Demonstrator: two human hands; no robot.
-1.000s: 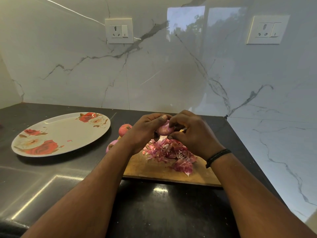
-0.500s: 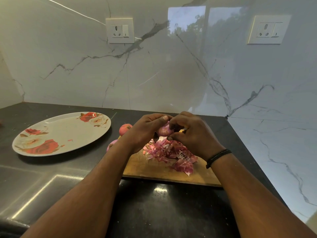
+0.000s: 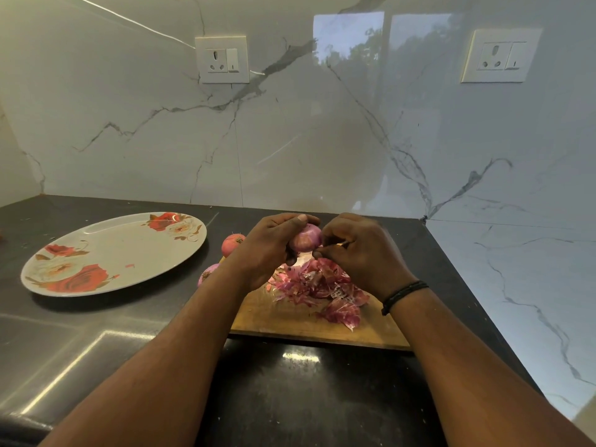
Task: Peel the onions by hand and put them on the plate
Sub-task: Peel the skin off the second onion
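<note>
My left hand [image 3: 271, 250] grips a small purple onion [image 3: 306, 238] above the wooden cutting board [image 3: 290, 321]. My right hand [image 3: 361, 253] has its fingertips pinched at the onion's right side, on its skin. A heap of purple peels [image 3: 322, 285] lies on the board under both hands. Two more onions lie left of the board: a reddish one [image 3: 232, 243] and a pinkish one [image 3: 208, 274], partly hidden by my left forearm. The white oval plate [image 3: 129, 246] with red roses sits at the left and holds only a tiny scrap.
The dark countertop [image 3: 96, 343] ends at a marble wall behind and another on the right. Two wall sockets [image 3: 222, 59] [image 3: 500, 56] are set in the back wall. A black band [image 3: 403, 295] circles my right wrist.
More of the onion shows between my hands now, and my right fingertips have shifted slightly lower on its right side. Nothing else has moved.
</note>
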